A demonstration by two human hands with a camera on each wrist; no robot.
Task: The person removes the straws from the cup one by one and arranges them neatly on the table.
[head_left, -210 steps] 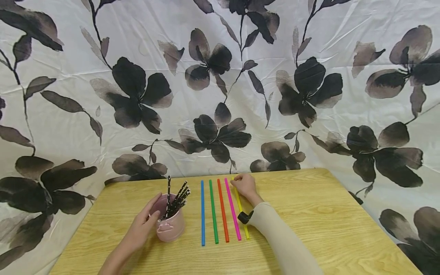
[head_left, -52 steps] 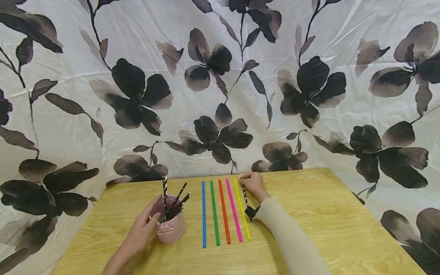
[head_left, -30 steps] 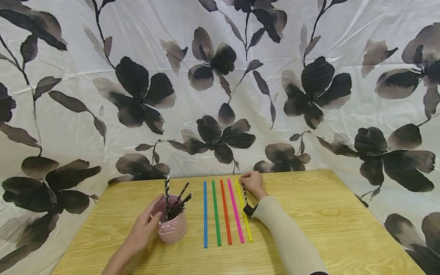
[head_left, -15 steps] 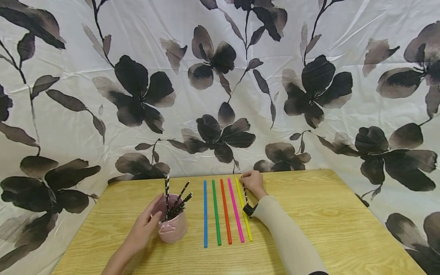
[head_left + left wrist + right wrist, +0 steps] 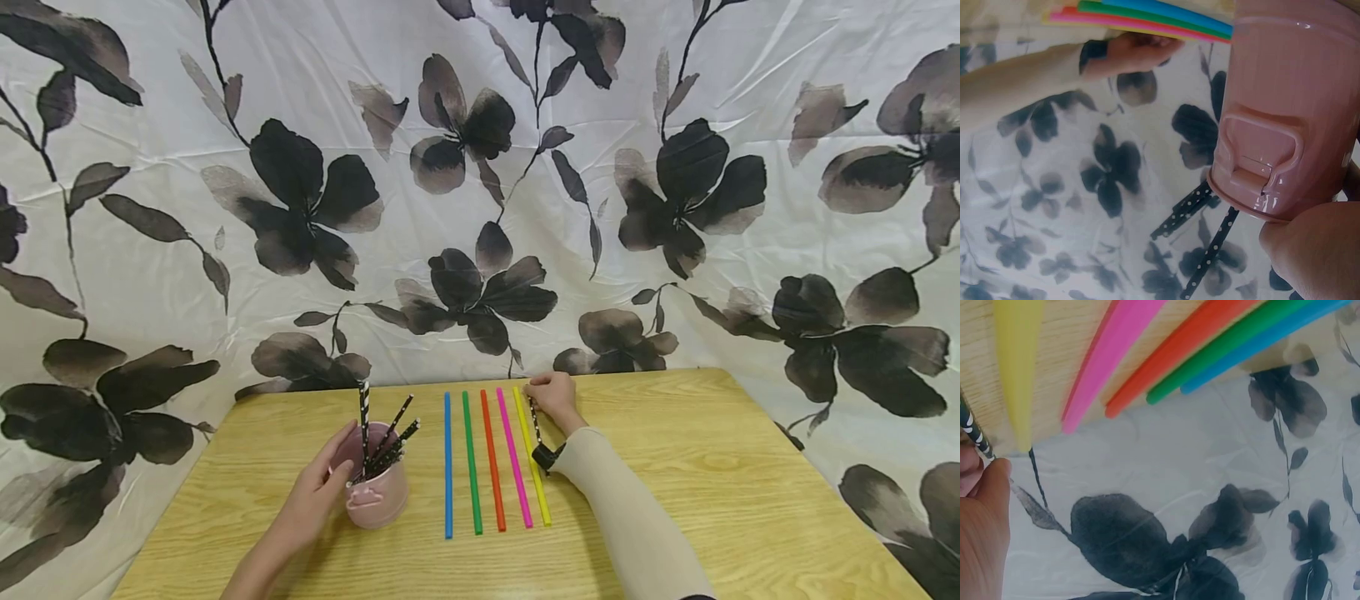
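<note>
My left hand (image 5: 318,487) grips the pink pot (image 5: 377,500) at its left side, thumb at the rim. Several black straws with white dots (image 5: 386,454) lean in the pot. At the table's far edge my right hand (image 5: 553,398) pinches the top end of a black dotted straw (image 5: 535,421), seen too in the right wrist view as a straw (image 5: 974,428) between thumb and fingers. This straw lies just right of the yellow straw (image 5: 531,458); its lower part is hidden by the wrist. The left wrist view shows the pot (image 5: 1291,81) with its side handle.
Left of the yellow straw lie a pink straw (image 5: 513,458), a red straw (image 5: 492,458), a green straw (image 5: 472,458) and a blue straw (image 5: 447,467), nearly parallel. A floral cloth (image 5: 480,208) hangs behind the wooden table (image 5: 675,467).
Seven seconds ago my right hand was at the yellow straw; now it holds a black dotted straw to the right of it. During the last second both hands stay nearly still.
</note>
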